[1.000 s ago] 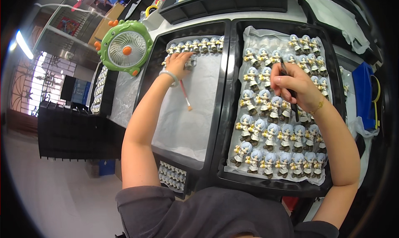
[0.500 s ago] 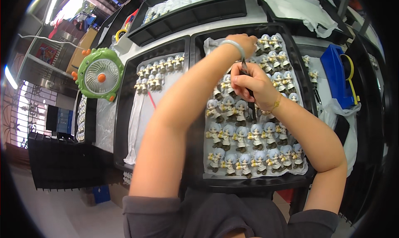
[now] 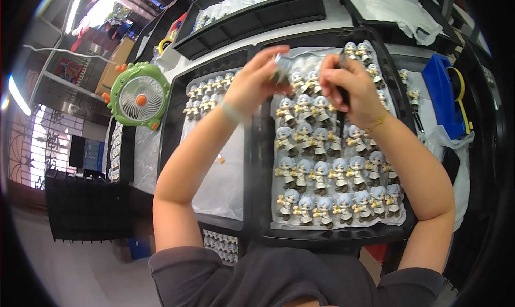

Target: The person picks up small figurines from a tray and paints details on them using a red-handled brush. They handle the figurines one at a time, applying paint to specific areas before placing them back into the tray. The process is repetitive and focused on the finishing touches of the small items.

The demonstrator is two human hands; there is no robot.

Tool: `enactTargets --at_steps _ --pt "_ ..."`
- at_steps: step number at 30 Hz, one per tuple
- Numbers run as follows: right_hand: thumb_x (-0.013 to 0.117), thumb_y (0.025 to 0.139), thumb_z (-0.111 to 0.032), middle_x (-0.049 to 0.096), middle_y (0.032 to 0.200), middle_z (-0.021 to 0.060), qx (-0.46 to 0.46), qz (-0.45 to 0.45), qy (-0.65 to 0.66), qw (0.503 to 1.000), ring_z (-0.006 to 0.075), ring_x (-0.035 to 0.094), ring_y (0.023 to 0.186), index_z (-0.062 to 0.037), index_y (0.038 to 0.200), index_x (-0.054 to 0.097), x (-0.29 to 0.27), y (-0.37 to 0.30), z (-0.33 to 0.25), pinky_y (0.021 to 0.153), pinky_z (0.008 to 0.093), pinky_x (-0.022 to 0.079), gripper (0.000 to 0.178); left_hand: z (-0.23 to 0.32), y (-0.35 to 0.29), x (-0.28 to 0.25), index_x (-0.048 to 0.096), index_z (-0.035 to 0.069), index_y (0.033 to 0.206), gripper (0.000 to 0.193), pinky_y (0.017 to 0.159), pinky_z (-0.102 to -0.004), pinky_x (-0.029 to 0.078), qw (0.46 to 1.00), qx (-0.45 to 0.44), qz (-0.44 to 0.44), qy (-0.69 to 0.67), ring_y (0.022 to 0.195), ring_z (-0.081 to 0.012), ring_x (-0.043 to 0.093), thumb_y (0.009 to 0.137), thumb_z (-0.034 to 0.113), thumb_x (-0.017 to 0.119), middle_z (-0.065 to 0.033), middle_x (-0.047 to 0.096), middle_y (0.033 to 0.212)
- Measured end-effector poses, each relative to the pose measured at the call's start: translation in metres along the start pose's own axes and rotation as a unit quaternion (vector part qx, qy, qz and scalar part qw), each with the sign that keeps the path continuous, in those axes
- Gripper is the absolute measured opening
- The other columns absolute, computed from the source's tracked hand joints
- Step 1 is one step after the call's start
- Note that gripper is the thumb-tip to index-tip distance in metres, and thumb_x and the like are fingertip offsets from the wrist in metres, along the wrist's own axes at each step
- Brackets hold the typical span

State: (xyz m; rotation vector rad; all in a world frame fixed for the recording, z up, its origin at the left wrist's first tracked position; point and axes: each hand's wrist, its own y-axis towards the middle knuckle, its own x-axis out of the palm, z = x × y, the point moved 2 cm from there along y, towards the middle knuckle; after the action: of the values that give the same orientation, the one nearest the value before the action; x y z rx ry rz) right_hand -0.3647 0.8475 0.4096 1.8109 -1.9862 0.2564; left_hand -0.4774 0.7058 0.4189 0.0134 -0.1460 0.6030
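Grey-blue figurine (image 3: pixel 281 70) in the left hand (image 3: pixel 255 84) blurs beyond reading.

Shot from left head-worn fisheye, looking down and forward, fairly near, over small blue-haired, white-robed figurines (image 3: pixel 320 173)

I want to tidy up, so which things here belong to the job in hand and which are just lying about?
Apparently in use:
blurred figurine in the left hand
dark thin tool in the right hand
rows of figurines in the right tray and left tray

Probably just lying about:
green fan
blue stand with yellow ring
clear plastic bag
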Motion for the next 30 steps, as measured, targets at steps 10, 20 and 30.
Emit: enactTargets --at_steps 10,20,30 --pt "0.050 0.076 -0.018 0.044 0.055 -0.0026 0.052 0.051 -0.114 0.991 0.0007 0.032 0.038 -0.0091 0.066 0.047 -0.008 0.002 0.028 0.032 0.0147 0.022 0.013 -0.008 -0.134 -0.007 0.017 0.016 0.122 0.078 0.080 -0.0302 0.036 0.991 0.046 -0.088 -0.088 0.088 -0.0172 0.044 0.058 -0.010 0.053 -0.0110 0.032 0.119" --pt "0.049 0.077 -0.016 0.046 0.056 -0.0002 0.037 0.078 -0.113 0.990 0.0008 0.033 0.038 -0.0059 0.069 0.046 -0.014 0.005 0.030 0.030 0.0141 0.022 0.013 0.004 -0.143 -0.003 0.018 0.019 0.116 0.077 0.078 -0.0327 0.040 0.971 0.167 -0.109 0.131 0.092 -0.0203 0.049 0.059 -0.010 0.060 -0.0177 0.031 0.121" --pt "0.048 0.078 -0.017 0.046 0.059 0.0004 0.042 0.058 -0.094 0.993 0.0010 0.033 0.039 -0.0061 0.069 0.046 -0.014 0.006 0.026 0.031 0.0136 0.024 0.014 0.018 -0.144 0.000 0.043 0.005 0.108 0.065 0.072 -0.0291 0.035 0.897 0.217 -0.008 0.385 0.084 -0.0185 0.043 0.051 0.013 0.072 -0.0094 0.045 0.094"
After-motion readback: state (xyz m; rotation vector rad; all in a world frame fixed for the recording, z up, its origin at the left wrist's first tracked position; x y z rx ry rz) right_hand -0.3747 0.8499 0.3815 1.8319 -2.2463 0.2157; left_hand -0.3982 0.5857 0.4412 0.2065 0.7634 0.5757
